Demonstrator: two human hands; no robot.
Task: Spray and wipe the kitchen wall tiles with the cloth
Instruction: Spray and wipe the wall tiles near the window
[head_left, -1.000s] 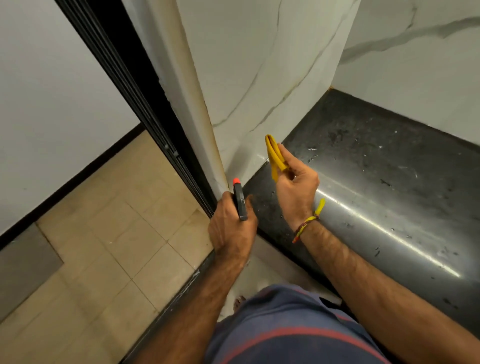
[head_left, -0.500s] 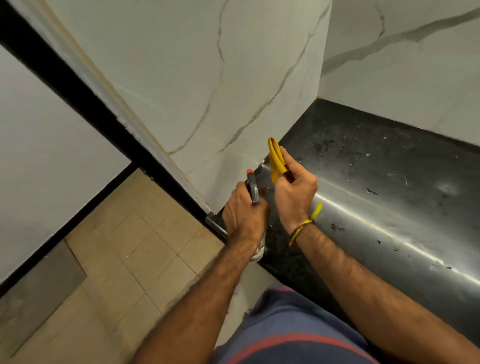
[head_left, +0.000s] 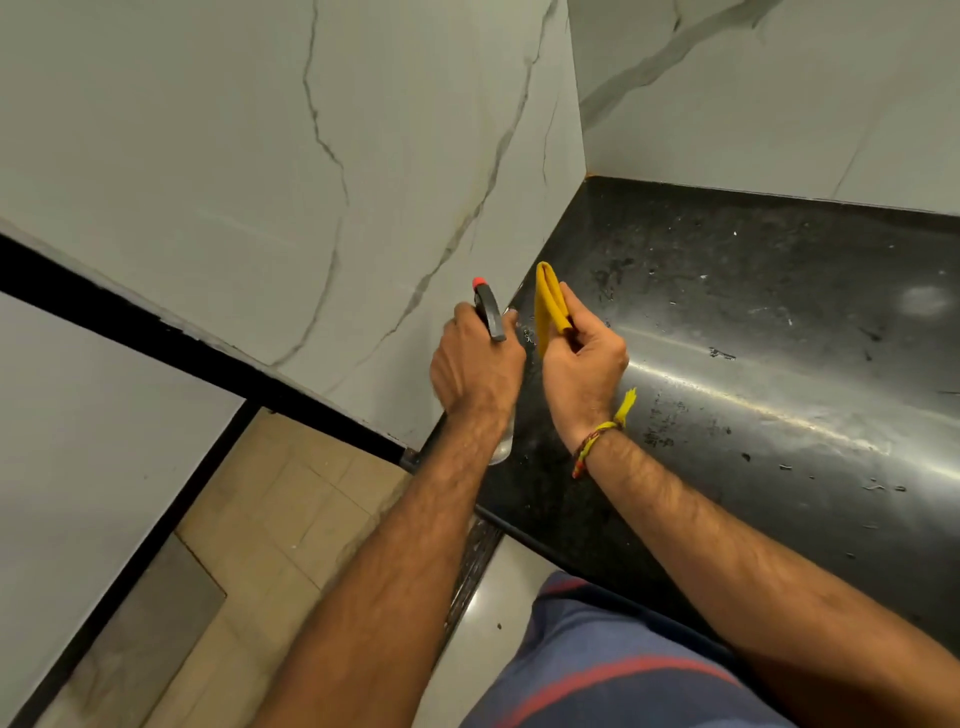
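My left hand (head_left: 475, 366) grips a spray bottle (head_left: 488, 314) with a dark head and a red nozzle tip, which points at the white marble-veined wall tiles (head_left: 332, 171) just ahead. Its clear body shows below my wrist. Right beside it, my right hand (head_left: 584, 366) pinches a folded yellow cloth (head_left: 549, 306), held upright over the near-left corner of the black countertop (head_left: 753, 332). The cloth is close to the wall; I cannot tell whether it touches.
A second tiled wall (head_left: 779, 104) runs along the back of the counter and meets the left wall in a corner. A black door frame (head_left: 156, 332) borders the left wall's end. Beige floor tiles (head_left: 291, 519) lie beyond it. The counter is speckled with spots.
My view has swung right and up, away from the doorway toward the wall. Both hands have risen and come closer together, and the spray nozzle is nearer the tiles.
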